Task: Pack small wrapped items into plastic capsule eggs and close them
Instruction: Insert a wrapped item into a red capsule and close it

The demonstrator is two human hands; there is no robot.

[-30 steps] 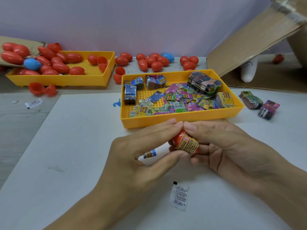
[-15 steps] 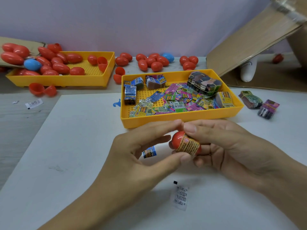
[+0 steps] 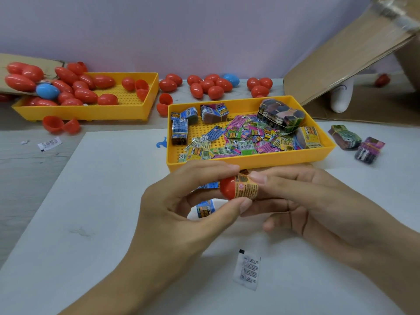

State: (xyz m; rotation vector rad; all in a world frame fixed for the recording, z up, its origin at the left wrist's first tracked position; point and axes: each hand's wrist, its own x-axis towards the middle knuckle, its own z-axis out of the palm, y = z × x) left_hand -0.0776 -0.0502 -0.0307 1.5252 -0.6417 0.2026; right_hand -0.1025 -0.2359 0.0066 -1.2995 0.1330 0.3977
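A red capsule egg (image 3: 228, 187) with an orange printed label (image 3: 246, 189) wrapped round its middle sits between both hands, just in front of the near yellow tray. My left hand (image 3: 179, 208) pinches its red end between thumb and forefinger. My right hand (image 3: 302, 208) holds the labelled end with thumb on top and fingers curled beneath. A small blue wrapped packet (image 3: 205, 209) lies on the white sheet under my left hand. The near yellow tray (image 3: 250, 161) holds several colourful wrapped packets (image 3: 241, 139).
A second yellow tray (image 3: 91, 112) at back left holds several red eggs and a blue one (image 3: 46, 91). More red eggs (image 3: 210, 86) lie along the wall. A white sachet (image 3: 247, 270) lies near me. Two packet bundles (image 3: 356, 144) sit right; cardboard (image 3: 347, 57) leans behind.
My left hand's fingers have lifted and spread, shifting their pinch on the egg's red end. The egg has turned slightly between the hands. The blue packet below is now more exposed.
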